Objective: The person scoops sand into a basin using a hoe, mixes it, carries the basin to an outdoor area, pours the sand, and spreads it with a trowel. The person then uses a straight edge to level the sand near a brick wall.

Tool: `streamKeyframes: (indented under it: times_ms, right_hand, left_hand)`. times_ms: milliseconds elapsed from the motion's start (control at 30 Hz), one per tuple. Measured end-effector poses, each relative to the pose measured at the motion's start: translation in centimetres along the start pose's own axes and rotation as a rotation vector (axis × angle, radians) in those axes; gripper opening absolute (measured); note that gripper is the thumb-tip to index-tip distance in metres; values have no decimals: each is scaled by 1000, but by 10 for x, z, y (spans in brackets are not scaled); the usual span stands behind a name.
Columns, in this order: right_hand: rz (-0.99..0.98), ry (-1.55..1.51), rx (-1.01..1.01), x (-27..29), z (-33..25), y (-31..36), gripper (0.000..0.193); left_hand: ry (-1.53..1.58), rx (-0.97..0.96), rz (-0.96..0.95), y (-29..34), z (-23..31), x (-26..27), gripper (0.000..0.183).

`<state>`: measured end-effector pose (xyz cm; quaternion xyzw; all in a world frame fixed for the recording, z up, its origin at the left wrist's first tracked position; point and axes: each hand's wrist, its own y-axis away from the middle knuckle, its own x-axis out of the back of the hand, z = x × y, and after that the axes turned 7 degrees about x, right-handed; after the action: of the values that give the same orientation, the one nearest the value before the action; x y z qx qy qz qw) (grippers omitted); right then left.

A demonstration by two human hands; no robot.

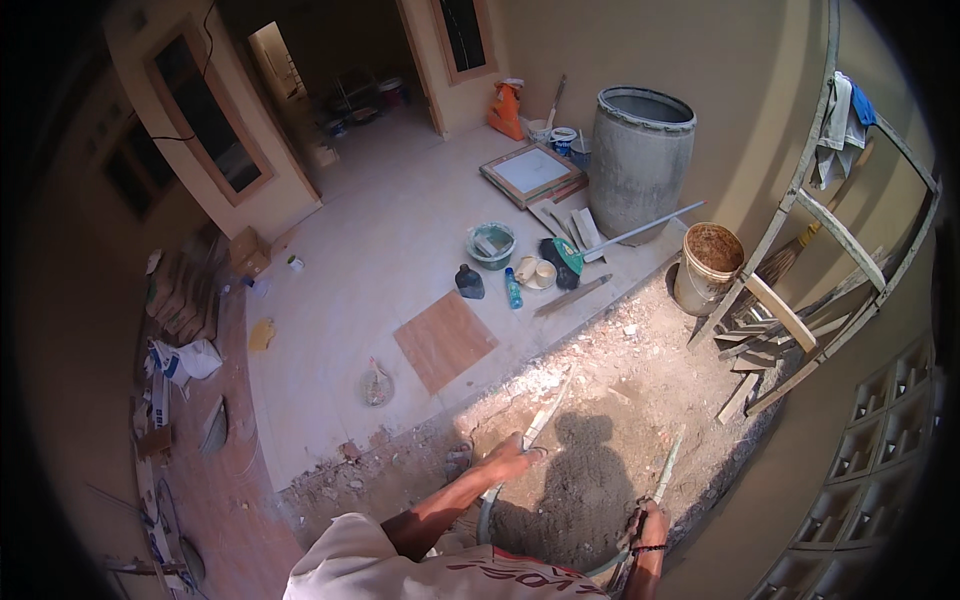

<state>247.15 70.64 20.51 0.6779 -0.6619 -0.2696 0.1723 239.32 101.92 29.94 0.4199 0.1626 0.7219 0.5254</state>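
My left hand is closed around a pale, narrow bar that slants away from me over the ground. A grey-green tube-like length curves down from below that hand toward my body. My right hand, a dark band at its wrist, is closed around a second pale bar pointing away. Another grey-green curved piece runs below it. Whether these pieces join is hidden by my shirt and shadow. Between my hands lies grey-brown sand with my shadow across it.
Ahead, a pale tiled floor holds a brown square tile, a green basin, a broom and bottles. A large grey drum stands behind. Right are a rusty-topped bucket, a leaning wooden ladder and scrap wood. Sacks lie left.
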Motion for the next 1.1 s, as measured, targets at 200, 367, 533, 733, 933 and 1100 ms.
streamKeyframes:
  times_ms: [200, 367, 533, 733, 933, 1100]
  right_hand:
    - [-114, 91, 71, -4, -53, 34, 5]
    - [-147, 110, 40, -7, -53, 41, 8]
    - [-246, 269, 54, -22, -37, 56, 8]
    - [-427, 420, 125, -59, -11, 77, 5]
    - [-625, 591, 142, -123, 53, 129, 6]
    - [-759, 671, 105, -163, 88, 188, 6]
  left_hand:
    - [236, -127, -22, 46, -25, -14, 74]
    - [306, -157, 157, 67, -61, -36, 67]
    - [363, -93, 221, 82, -125, -53, 70]
    - [488, 102, 310, 147, -158, -31, 51]
    - [688, 34, 517, 184, -286, -25, 65]
    - [752, 175, 607, 239, -335, -1, 75]
